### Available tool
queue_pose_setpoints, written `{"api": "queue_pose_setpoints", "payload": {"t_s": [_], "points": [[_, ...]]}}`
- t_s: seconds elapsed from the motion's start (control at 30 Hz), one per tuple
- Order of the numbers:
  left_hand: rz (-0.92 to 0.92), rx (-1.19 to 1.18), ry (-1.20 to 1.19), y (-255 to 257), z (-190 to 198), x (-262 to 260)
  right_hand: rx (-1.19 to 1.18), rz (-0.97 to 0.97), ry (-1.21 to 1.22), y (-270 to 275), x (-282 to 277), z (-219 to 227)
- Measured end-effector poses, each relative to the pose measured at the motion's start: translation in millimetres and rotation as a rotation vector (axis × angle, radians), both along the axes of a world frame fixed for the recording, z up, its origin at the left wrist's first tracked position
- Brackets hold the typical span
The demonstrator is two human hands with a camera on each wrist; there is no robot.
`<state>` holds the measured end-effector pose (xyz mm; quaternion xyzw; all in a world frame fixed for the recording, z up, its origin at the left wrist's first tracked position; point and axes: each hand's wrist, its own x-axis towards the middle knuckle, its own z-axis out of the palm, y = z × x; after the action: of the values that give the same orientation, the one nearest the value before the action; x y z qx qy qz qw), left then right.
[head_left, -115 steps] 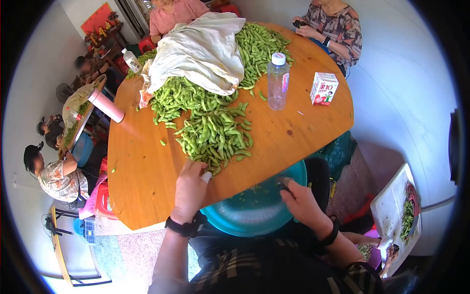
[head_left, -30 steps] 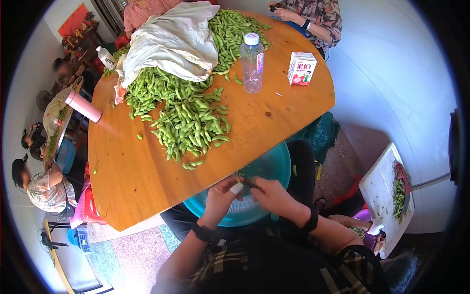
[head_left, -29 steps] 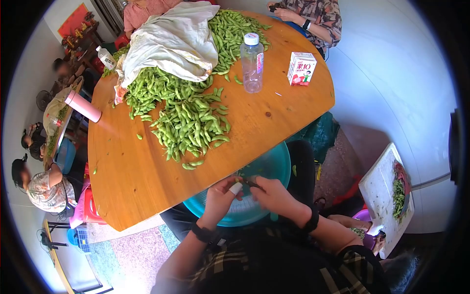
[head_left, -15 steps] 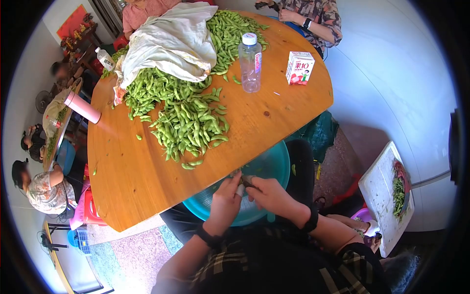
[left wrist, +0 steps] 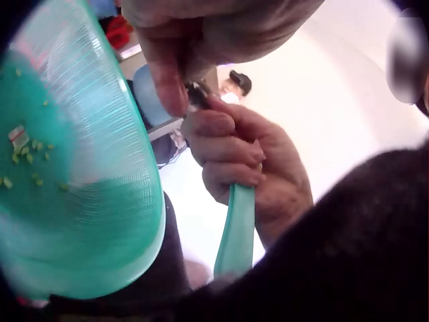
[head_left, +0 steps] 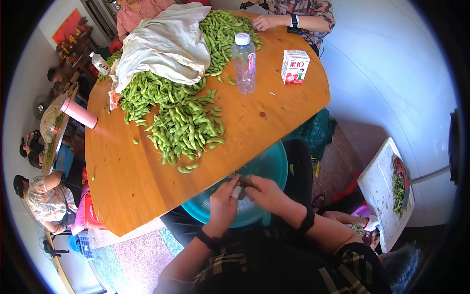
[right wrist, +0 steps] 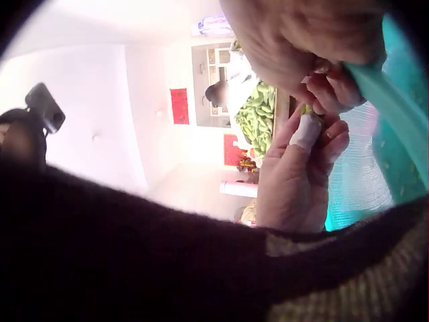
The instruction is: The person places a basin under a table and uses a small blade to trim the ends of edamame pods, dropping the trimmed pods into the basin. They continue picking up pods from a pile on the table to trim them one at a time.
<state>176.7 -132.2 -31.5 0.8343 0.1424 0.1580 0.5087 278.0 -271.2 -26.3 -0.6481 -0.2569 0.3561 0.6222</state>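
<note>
Over a teal basin (head_left: 199, 208), my two hands meet at the fingertips. My left hand (head_left: 223, 207), its thumb wrapped in white (right wrist: 308, 130), pinches a small green pod (right wrist: 306, 109), mostly hidden by fingers. My right hand (head_left: 274, 197) grips a teal-handled tool (left wrist: 236, 225), whose dark metal tip (left wrist: 198, 96) lies between both hands' fingers. Small pale green beans (left wrist: 27, 153) and a small white-and-red scrap (left wrist: 18, 137) lie in the basin. A heap of green pods (head_left: 183, 128) spreads on the wooden table (head_left: 264, 132) beyond my hands.
A pale cloth (head_left: 164, 46) covers part of the heap. Nearby stand a clear bottle (head_left: 245, 68), a drink carton (head_left: 295, 67) and a pink flask (head_left: 78, 112). Other people sit around, and a white board (head_left: 382, 196) leans at the right.
My left hand has gone from the pod heap to the basin, meeting my right hand. The view has shifted slightly. Across the table, a person's hand has come down onto the tabletop.
</note>
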Motion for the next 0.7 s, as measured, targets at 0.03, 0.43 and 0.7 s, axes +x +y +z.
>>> {"api": "queue_pose_setpoints", "payload": {"t_s": [0.03,0.43,0.7], "points": [[-0.029,-0.118,0.055,3.3,-0.6,-0.5,-0.032,0.021,0.116,-1.1,2.8,-0.7],[-0.038,-0.818,0.171,15.8,1.1,10.0,-0.035,0.039,-0.255,7.6,6.7,12.6],[0.007,-0.989,0.108,11.7,-12.1,7.4,-0.037,0.005,-0.431,10.0,0.6,0.4]]}}
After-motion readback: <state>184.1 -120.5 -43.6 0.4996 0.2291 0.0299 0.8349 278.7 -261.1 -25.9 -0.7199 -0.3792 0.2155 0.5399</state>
